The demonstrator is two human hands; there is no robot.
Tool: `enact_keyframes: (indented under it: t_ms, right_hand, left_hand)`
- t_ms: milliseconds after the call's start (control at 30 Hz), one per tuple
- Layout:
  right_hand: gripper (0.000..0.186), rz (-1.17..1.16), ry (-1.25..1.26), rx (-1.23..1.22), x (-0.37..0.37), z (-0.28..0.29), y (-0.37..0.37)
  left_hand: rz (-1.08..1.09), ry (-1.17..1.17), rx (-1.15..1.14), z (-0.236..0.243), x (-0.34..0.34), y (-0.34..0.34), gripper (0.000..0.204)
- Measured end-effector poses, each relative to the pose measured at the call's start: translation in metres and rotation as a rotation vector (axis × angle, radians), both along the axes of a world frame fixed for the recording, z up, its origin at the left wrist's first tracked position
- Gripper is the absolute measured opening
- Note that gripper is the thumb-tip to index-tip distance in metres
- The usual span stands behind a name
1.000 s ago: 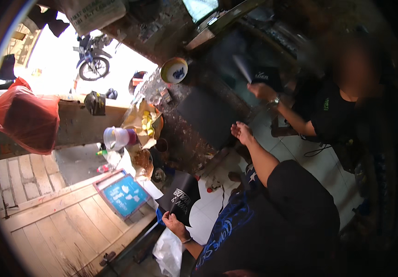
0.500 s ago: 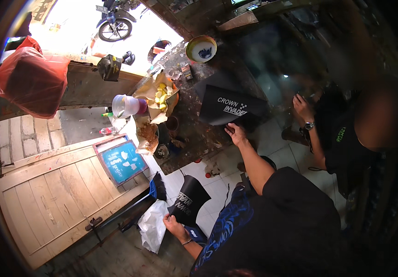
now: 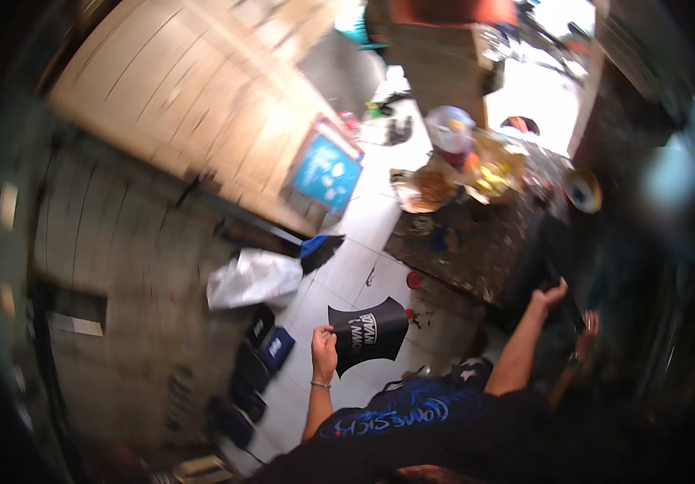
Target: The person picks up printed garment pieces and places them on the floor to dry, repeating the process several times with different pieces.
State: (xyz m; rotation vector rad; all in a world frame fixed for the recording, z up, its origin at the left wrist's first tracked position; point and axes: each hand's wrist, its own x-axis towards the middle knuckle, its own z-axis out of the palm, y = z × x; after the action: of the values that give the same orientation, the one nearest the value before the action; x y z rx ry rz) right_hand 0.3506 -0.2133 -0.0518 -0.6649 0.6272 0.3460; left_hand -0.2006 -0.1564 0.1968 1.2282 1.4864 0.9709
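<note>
In the blurred head view, my left hand [image 3: 324, 347] grips the edge of a curved black sheet [image 3: 380, 332] with pale printing, held over the tiled floor. On the right, my right hand [image 3: 551, 294] is closed on another dark sheet [image 3: 537, 258] beside the dark worktable [image 3: 460, 256]. Close to it, another person's hand [image 3: 588, 328] is at that same dark sheet. The worktable also bears wrappers with yellow items [image 3: 491, 179], a brown heap [image 3: 426, 187], a plastic tub [image 3: 449, 127] and a bowl [image 3: 584, 192].
A wooden door [image 3: 158, 109] stands upper left with a blue framed board [image 3: 323, 173] near it. A white plastic bag [image 3: 255, 277], a blue broom [image 3: 315, 252] and several dark folded items [image 3: 275, 347] lie left of me. A bright doorway [image 3: 537, 97] is at the back.
The view has swung left. The printed sheet on the table is now raised in my right hand, seen edge-on, with the other person's hand moved to it. My left hand keeps its sheet.
</note>
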Motion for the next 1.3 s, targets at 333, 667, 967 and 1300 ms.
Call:
enact_keyframes:
  t_ms: [333, 667, 967, 1300]
  right_hand:
    - [0.024, 0.637, -1.008, -0.538, -0.219, 0.186, 0.097]
    - [0.024, 1.518, -1.695, 0.043, -0.612, 0.27, 0.183]
    - [0.032, 2.005, -1.842, 0.079, -0.887, 0.227, 0.206]
    - [0.027, 2.074, -2.59, 0.352, -1.114, 0.119, 0.274]
  left_hand:
    - [0.369, -0.007, 0.152, -0.052, -0.226, -0.089, 0.015]
    - [1.062, 0.275, 0.174, -0.062, -0.395, -0.263, 0.017]
    - [1.543, 0.329, 0.012, -0.07, -0.493, -0.359, 0.019]
    - [1.881, 0.067, 0.092, -0.052, -0.616, -0.346, 0.016]
